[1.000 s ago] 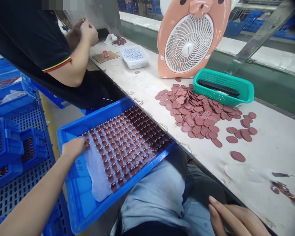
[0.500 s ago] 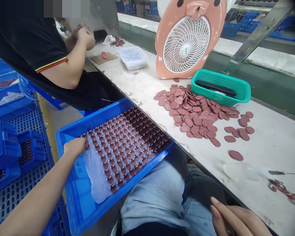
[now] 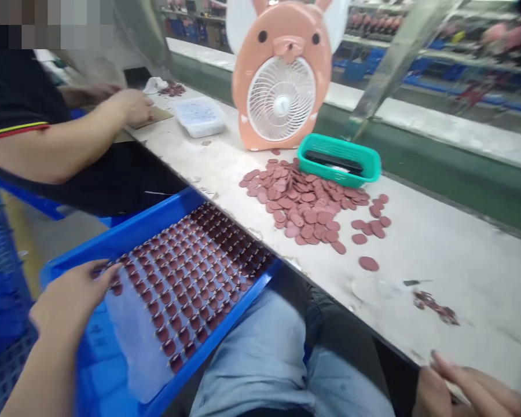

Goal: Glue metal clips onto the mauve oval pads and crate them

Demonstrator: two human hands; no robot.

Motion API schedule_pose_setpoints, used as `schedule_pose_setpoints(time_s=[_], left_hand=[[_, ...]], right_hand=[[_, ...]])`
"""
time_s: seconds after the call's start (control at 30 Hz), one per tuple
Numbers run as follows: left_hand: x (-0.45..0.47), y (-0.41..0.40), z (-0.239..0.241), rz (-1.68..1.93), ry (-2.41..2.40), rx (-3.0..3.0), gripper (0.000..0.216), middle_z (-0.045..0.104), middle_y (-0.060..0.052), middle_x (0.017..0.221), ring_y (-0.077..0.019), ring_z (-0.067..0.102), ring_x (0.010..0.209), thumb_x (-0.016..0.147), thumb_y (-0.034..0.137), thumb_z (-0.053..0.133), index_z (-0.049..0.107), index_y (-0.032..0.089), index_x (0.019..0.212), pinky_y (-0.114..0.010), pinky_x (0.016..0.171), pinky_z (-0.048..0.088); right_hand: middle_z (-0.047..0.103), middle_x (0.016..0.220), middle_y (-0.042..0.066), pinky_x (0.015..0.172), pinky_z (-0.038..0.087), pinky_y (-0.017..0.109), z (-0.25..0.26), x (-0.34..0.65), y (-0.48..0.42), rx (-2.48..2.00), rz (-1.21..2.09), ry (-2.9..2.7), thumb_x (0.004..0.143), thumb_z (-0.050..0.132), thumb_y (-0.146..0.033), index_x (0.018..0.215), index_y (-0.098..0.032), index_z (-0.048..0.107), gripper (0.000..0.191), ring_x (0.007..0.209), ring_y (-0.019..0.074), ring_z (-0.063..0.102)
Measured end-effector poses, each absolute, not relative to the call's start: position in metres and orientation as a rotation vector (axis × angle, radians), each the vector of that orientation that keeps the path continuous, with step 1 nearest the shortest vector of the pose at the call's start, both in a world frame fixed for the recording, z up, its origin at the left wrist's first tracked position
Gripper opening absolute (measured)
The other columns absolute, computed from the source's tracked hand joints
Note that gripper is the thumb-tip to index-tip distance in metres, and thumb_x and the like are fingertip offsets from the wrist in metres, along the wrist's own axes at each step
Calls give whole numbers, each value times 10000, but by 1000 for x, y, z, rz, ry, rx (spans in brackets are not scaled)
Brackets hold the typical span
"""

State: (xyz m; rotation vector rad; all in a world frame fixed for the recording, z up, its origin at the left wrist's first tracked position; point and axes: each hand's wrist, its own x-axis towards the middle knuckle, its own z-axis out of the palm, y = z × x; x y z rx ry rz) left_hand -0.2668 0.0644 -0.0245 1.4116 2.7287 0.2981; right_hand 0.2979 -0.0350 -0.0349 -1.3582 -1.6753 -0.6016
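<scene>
The left hand loosened, fingers narrowly parted over the blue tray's left corner! The end piece seemed set; the right hand's hold stayed unclear.

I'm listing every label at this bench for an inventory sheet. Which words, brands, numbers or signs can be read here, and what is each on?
None can be read with certainty.
Fan hub: a small mark at the centre, too blurred to read.
Blue tray: faint dark marks on its bare end, perhaps handwriting, too blurred to read.
Elsewhere: no text I can make out.
</scene>
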Motion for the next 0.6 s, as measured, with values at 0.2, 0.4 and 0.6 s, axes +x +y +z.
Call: schedule_pose_setpoints(time_s=[0.2, 0.4, 0.6], left_hand=[[-99, 86, -24, 1541, 2051, 2202, 283, 776, -135, 1100, -312, 706, 1028, 895, 319, 676, 738, 199, 1144, -473, 979, 505], [7, 129, -11, 982, 1538, 2665, 448, 612, -173, 1419, -379, 534, 1283, 931, 416, 624, 663, 194, 1318, -529, 1057, 414], [1, 128, -26, 987, 1289, 2619, 443, 709, -92, 1325, -344, 599, 1215, 851, 445, 737, 706, 310, 1272, -506, 1078, 321]], right_hand=[[502, 1396, 226, 935, 501, 583, -23, 284, -8, -1735, -159, -1235, 818, 739, -505, 1476, -137, 443, 810, 1193, 375, 553], [597, 1287, 185, 1015, 414, 597, -14, 270, 14, -1878, 138, -1494, 859, 632, -638, 1340, -160, 546, 684, 1197, 361, 512], [663, 1098, 132, 942, 442, 512, -8, 258, 30, -1764, 358, -1440, 898, 634, -495, 1130, -195, 619, 380, 1052, 321, 570]])
